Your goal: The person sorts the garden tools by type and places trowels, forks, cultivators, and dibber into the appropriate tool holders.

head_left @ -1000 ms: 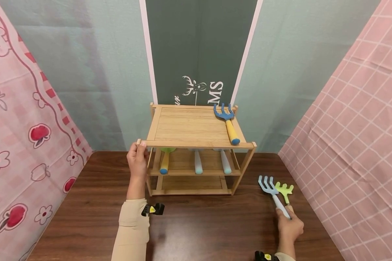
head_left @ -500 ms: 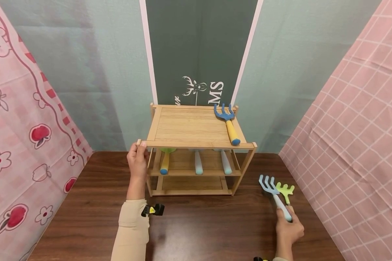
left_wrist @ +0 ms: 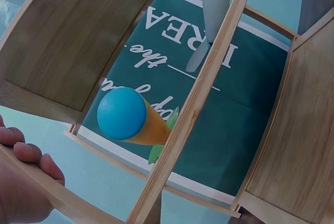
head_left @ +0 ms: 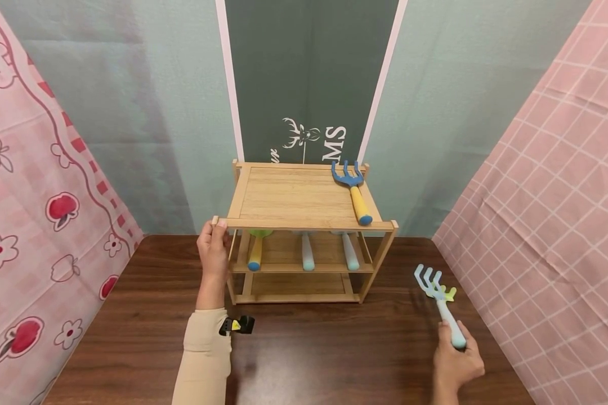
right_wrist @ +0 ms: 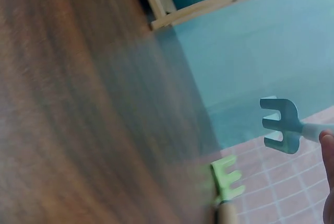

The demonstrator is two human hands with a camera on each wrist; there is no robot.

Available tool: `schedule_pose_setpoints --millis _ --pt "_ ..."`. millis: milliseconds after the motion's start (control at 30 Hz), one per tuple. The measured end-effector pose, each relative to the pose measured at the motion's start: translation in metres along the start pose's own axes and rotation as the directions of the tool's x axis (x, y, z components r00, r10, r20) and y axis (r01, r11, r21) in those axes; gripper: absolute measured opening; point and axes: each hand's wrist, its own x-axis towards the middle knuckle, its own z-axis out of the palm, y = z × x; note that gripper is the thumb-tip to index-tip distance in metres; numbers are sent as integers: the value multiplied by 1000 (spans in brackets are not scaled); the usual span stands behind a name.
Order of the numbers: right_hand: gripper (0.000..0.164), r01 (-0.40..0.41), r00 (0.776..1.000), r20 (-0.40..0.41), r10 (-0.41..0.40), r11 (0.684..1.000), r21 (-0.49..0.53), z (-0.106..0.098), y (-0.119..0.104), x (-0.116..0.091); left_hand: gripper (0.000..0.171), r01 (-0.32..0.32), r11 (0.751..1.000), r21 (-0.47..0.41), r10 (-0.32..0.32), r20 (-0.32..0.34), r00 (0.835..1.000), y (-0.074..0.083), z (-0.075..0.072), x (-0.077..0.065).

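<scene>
My left hand grips the front left corner post of a three-tier wooden shelf rack; in the left wrist view its fingers curl over the wood. At the right, my right hand holds a light blue toy hand rake by its pale handle, tines pointing away. Behind that rake, partly covered by it in the head view, is a green toy rake; the right wrist view shows this green rake on the table, apart from the held one.
On the rack's top tier lies a blue rake with a yellow handle. The middle tier bears a yellow-handled green tool and two pale-handled tools, heads mostly hidden. Cloth hangs around the dark wooden table, with a pink checked curtain close on the right.
My right hand has shifted rightward with the light blue rake, which now overlaps the green rake. My left hand stays on the rack's post.
</scene>
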Motion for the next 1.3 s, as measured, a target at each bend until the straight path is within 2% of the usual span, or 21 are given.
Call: schedule_pose_setpoints --millis 267,400,500,600,700,767,833,1033,1100,1267,1300 --pt "25 21 1000 -5 -20 989 148 -1 -29 5 23 -5 1000 -5 5 23 1000 1 1 -1" --pt "23 69 998 -7 -69 985 158 -2 -55 2 20 -10 1000 -4 10 29 1000 0 0 -1" --pt "21 133 991 9 -136 976 173 -4 -75 -1 22 -12 1000 10 12 28 1000 -1 0 0" --pt "21 173 983 22 -181 966 192 -5 -87 -3 25 -2 999 39 1 26 1000 -1 0 0" --pt "21 157 985 26 -168 957 243 -3 -92 -3 25 18 998 65 -20 29 999 0 -1 0" --pt "22 122 990 28 -138 940 319 -2 -93 -2 25 25 997 79 -28 39 999 1 -2 0" --pt "22 117 991 21 -132 931 347 0 -95 -1 25 26 996 90 -30 50 998 2 -2 1" --pt "22 184 982 -27 -185 926 330 5 -102 4 33 16 992 126 -22 47 999 1 0 1" --pt "23 200 979 -41 -201 894 402 7 -102 6 34 11 992 130 -16 36 999 0 1 0" --pt "26 192 976 -47 -211 748 635 11 -104 9 35 -13 988 157 12 9 1000 -4 1 0" --pt "26 192 976 -49 -211 736 649 12 -106 9 36 -16 986 166 15 6 1000 -4 1 0"
